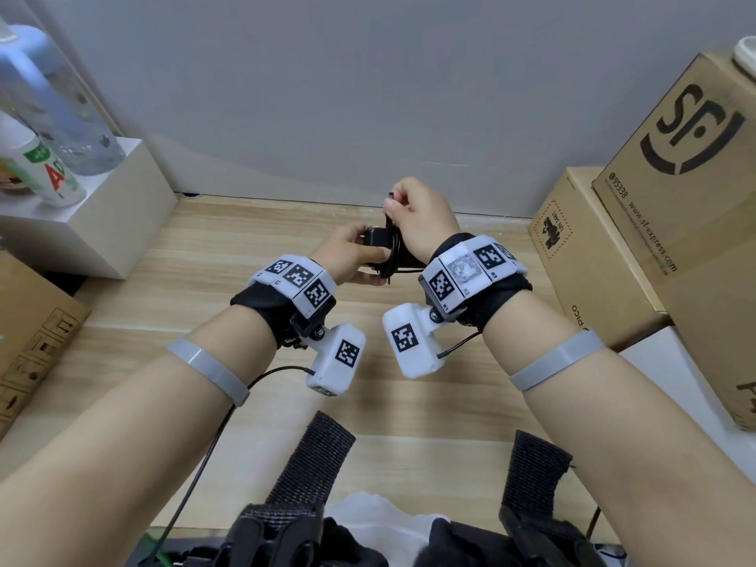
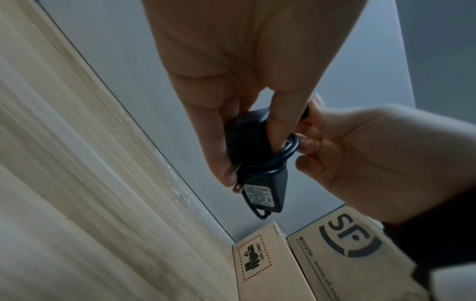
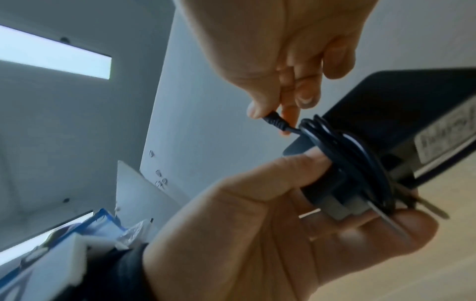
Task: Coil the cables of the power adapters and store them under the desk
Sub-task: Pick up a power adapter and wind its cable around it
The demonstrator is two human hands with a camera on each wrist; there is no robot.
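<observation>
A black power adapter [image 1: 374, 236] is held above the wooden desk [image 1: 212, 304], its thin black cable [image 1: 388, 261] wound several turns round its body. My left hand [image 1: 374, 255] grips the adapter, thumb on one side and fingers on the other. My right hand [image 1: 392, 203], just above it, pinches the cable's barrel plug [image 3: 274, 122] between thumb and forefinger. In the right wrist view the coil [image 3: 335, 146] crosses the adapter [image 3: 399, 106] near its metal prongs. In the left wrist view the adapter's label [image 2: 259, 196] faces the camera.
Two cardboard boxes [image 1: 679, 190] [image 1: 593, 263] stand at the right of the desk. A white box [image 1: 102, 227] with bottles [image 1: 45, 173] on it stands at the left, with another cardboard box [image 1: 32, 333] nearer me. A grey wall closes off the back.
</observation>
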